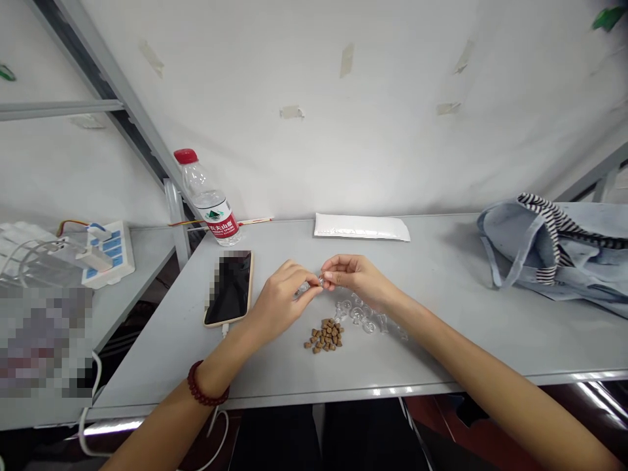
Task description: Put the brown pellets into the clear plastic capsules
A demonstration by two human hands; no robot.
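Note:
My left hand (282,294) is closed in a pinch around a small clear plastic piece (303,288), which is partly hidden by the fingers. Its fingertips meet those of my right hand (350,273), also pinched, at a tiny clear part (322,280). What exactly sits between the right fingertips is too small to make out. Just below both hands lies a small heap of brown kibble-like pellets (328,335) on the grey table (275,373). Several more clear plastic pieces (357,315) are scattered beside the heap, under my right wrist.
A phone (229,288) with a cable plugged in lies left of my hands. Behind it stands a red-capped water bottle (216,206). A white packet (362,227) rests near the wall. On the right slumps a light blue fabric bag (515,242); a power strip (110,255) is far left.

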